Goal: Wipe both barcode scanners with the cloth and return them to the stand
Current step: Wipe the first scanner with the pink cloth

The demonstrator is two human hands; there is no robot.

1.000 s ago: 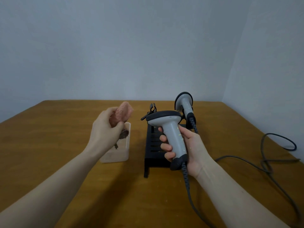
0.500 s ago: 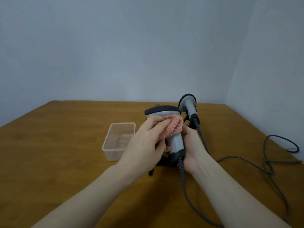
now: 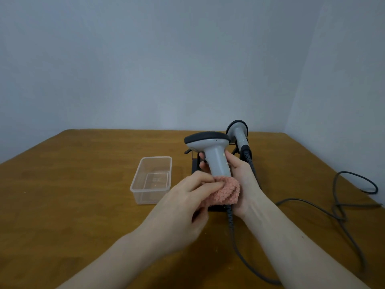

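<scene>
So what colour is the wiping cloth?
Salmon pink fluffy cloth, clearest in the head view.

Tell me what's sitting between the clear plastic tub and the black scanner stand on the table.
Nothing: in the head view, only bare wooden table shows between the clear tub and the stand. The left hand with the cloth hovers nearer the camera.

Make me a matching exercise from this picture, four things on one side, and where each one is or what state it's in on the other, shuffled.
Things:
1. pink cloth
2. held scanner
3. second scanner
4. clear plastic tub

States:
A. sits on the stand at the back
B. upright in the right hand
C. on the table, left of the stand
D. pressed by the left hand against a scanner's handle

Pairs: 1-D, 2-B, 3-A, 4-C
</scene>
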